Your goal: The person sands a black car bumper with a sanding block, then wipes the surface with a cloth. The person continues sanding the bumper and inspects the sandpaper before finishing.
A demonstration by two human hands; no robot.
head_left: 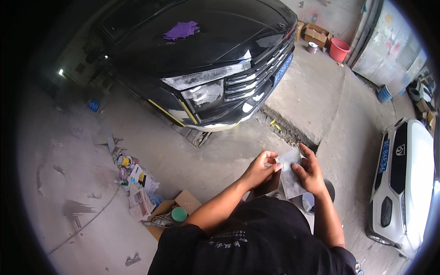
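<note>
In front of my chest I hold a thin grey sheet (291, 176) that looks like sandpaper. My right hand (310, 172) grips its right edge, thumb on the face and fingers behind. My left hand (263, 170) pinches its upper left corner between thumb and fingers. A dark brown flap (269, 184) hangs below my left hand; whether it belongs to the same sheet I cannot tell. Ahead stands a black car (206, 50), its headlight (206, 75) dulled white, with yellow masking tape (166, 112) along the bumper. A purple cloth (181, 30) lies on its hood.
Cardboard boxes (185, 201) and cans (123, 161) lie on the floor to my left. On the right is a white car (405, 183). A red bucket (339, 49) and an open carton (316, 35) stand far right. Broken concrete edges a raised slab (305, 103).
</note>
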